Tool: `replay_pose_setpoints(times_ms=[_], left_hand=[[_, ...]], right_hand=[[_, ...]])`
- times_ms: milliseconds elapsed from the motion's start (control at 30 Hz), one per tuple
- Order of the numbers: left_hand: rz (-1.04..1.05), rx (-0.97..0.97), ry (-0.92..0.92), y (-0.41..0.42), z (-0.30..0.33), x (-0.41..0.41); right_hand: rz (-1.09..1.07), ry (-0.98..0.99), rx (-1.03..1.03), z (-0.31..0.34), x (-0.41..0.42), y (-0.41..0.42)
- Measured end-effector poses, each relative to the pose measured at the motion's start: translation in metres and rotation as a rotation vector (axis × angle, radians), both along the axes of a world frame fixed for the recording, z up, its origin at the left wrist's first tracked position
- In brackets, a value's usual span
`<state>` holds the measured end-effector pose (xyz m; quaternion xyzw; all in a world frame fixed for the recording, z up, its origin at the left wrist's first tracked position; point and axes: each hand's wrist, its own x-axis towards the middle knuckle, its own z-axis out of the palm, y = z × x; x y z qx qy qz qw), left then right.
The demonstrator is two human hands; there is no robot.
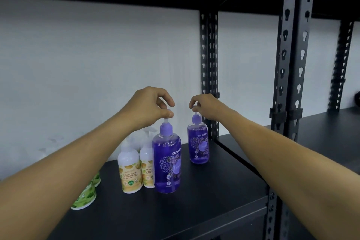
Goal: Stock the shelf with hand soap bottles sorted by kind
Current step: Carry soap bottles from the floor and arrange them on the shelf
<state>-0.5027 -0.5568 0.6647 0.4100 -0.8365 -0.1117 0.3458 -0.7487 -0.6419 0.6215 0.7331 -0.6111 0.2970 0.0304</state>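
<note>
Purple bottles stood upright on the shelf (194,197), long axes vertical. Near bottle (167,161) was pinched at its pump by the left hand (150,107); far bottle (198,142), right and behind, was pinched likewise by the right hand (204,106). Yellow bottles (130,171) stood immediately left, so clearance there was judged tight.

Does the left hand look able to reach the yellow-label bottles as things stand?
Probably yes: the left hand pinches the near purple bottle by its pump, and the yellow-label bottles stand just left of it, unobstructed.
</note>
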Motion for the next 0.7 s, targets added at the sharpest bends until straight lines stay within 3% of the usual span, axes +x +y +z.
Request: replay_pose_setpoints(times_ms=[267, 467, 600, 700], left_hand=[[-0.012, -0.021, 0.051, -0.007, 0.004, -0.011], [-0.022, -0.01, 0.066, -0.018, 0.009, -0.018], [-0.024, -0.014, 0.064, -0.026, 0.009, -0.027], [-0.021, -0.001, 0.045, -0.034, 0.008, -0.034]], right_hand=[[-0.023, -0.062, -0.054, -0.011, -0.002, 0.008], [-0.133, -0.355, -0.167, -0.052, 0.009, 0.045], [-0.212, -0.387, -0.096, -0.095, 0.018, 0.083], [-0.274, -0.293, -0.026, -0.121, 0.019, 0.101]])
